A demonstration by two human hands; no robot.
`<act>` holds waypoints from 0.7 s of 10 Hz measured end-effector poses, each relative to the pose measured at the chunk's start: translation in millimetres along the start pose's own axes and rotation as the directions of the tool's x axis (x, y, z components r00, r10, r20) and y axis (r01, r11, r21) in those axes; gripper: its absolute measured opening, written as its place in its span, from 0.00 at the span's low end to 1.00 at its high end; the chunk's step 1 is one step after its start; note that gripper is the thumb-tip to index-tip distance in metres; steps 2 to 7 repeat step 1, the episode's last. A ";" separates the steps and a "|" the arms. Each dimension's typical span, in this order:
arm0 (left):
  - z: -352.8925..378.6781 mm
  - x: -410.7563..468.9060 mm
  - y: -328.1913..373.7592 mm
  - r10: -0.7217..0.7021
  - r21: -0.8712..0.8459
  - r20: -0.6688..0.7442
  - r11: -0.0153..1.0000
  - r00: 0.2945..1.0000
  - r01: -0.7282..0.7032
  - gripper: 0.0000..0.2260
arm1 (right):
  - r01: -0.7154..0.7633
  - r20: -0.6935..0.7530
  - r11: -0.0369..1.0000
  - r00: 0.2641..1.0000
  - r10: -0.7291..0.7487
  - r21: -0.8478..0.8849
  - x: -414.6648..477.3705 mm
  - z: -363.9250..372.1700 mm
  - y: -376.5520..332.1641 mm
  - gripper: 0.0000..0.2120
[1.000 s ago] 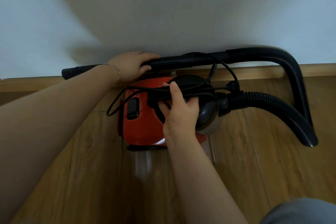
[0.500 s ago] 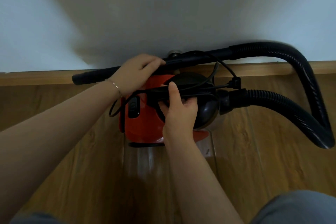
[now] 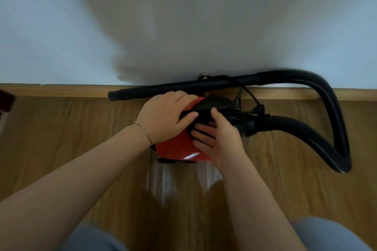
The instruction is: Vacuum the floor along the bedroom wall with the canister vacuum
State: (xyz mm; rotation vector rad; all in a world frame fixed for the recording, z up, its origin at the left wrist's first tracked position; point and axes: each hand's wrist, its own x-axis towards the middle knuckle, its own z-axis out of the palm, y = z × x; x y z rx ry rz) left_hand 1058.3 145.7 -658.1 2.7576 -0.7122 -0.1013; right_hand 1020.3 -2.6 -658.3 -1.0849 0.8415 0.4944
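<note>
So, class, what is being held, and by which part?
The canister vacuum, by the black handle on top: right hand grips it, left hand rests there. The wand lies unheld.

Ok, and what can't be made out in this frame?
All in the head view:
1. Top of the red canister: mostly covered by the left hand and right hand.
2. Whether the right hand grips the cord or the black handle: its fingers blur into both.
3. Red object: cut off by the left edge and blurred.
4. Metal disc at the wall: partly behind the wand, too small to identify.
</note>
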 end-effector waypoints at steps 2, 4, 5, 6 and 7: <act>-43.8 -16.8 23.9 -0.121 0.029 0.040 0.992 0.992 0.120 0.30 | -0.029 -0.193 0.976 0.981 -0.014 -0.217 -47.5 -1.1 -31.4 0.20; -43.8 -16.8 23.9 -0.121 0.029 0.040 0.992 0.992 0.120 0.30 | -0.029 -0.193 0.976 0.981 -0.014 -0.217 -47.5 -1.1 -31.4 0.20; -43.8 -16.8 23.9 -0.121 0.029 0.040 0.992 0.992 0.120 0.30 | -0.029 -0.193 0.976 0.981 -0.014 -0.217 -47.5 -1.1 -31.4 0.20; -43.8 -16.8 23.9 -0.121 0.029 0.040 0.992 0.992 0.120 0.30 | -0.029 -0.193 0.976 0.981 -0.014 -0.217 -47.5 -1.1 -31.4 0.20; -43.8 -16.8 23.9 -0.121 0.029 0.040 0.992 0.992 0.120 0.30 | -0.029 -0.193 0.976 0.981 -0.014 -0.217 -47.5 -1.1 -31.4 0.20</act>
